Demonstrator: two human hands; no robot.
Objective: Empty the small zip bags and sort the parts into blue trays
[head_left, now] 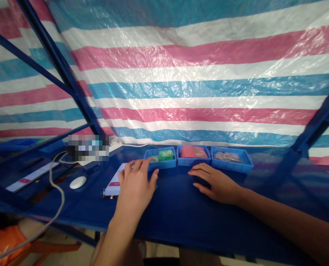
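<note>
Nothing legible anywhere here. The white sheet [113, 183] on the counter [175, 210] shows a small red strip, its print too tiny to read. Same story for the white card [28, 178] far left, and the object [88, 147] behind it is pixelated.

Blue tray [164, 164], green packets [165, 154] inside; next tray [193, 161], red packets [192, 152].

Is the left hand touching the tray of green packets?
Cannot tell. In the head view the fingertips of the left hand overlap the front wall of the tray, but contact or a gap is not plain.
</note>
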